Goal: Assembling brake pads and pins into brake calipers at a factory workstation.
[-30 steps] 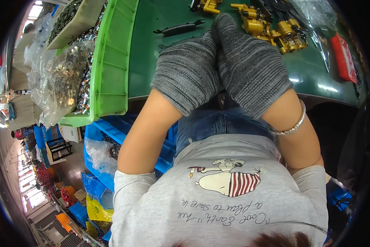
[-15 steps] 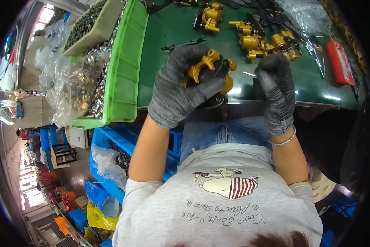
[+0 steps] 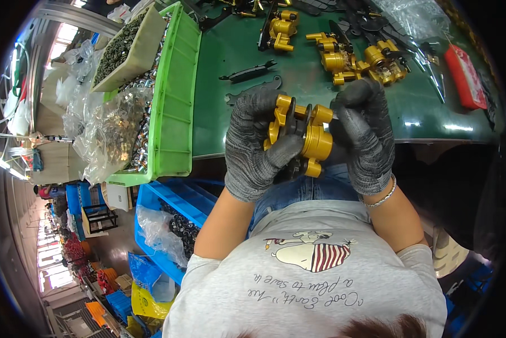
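Note:
In my gloved left hand (image 3: pixel 250 149) is a gold brake caliper (image 3: pixel 317 142), gripped with the fingers behind it and the thumb across its black inner parts. Closed in a pinch, my gloved right hand (image 3: pixel 366 138) meets the caliper's upper right side. A thin silver pin showed at those fingertips half a second ago; now the fingers hide it. Beyond the left hand, a black brake pad (image 3: pixel 247 71) and a dark flat plate (image 3: pixel 257 88) lie on the green table (image 3: pixel 303 73).
More gold calipers (image 3: pixel 334 61) lie at the back, near black flat parts (image 3: pixel 371 22). A red package (image 3: pixel 465 78) and thin metal rods (image 3: pixel 430 67) are at right. At left stand a green crate (image 3: pixel 177 96) of metal parts and, lower, a blue crate (image 3: pixel 151 194).
The caliper has come nearer my body and turned, showing its round gold cylinder. My right hand has moved left and down to it. The flat plate on the table is now uncovered.

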A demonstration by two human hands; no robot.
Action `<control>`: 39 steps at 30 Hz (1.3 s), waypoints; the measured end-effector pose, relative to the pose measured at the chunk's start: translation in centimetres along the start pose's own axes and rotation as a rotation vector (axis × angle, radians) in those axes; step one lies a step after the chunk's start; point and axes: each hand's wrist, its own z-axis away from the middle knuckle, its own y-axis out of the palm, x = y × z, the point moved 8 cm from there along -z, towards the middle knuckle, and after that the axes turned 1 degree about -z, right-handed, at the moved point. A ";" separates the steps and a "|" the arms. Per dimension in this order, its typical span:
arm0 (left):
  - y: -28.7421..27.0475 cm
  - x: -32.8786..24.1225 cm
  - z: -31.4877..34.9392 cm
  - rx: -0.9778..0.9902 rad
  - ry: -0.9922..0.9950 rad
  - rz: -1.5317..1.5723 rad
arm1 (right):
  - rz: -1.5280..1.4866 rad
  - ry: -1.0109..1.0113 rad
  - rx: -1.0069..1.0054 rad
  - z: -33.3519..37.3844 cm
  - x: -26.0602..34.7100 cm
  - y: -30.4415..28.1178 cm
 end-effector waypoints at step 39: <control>0.0 0.8 -0.1 0.109 -0.299 -0.208 | 0.772 0.225 0.485 0.2 -0.1 2.4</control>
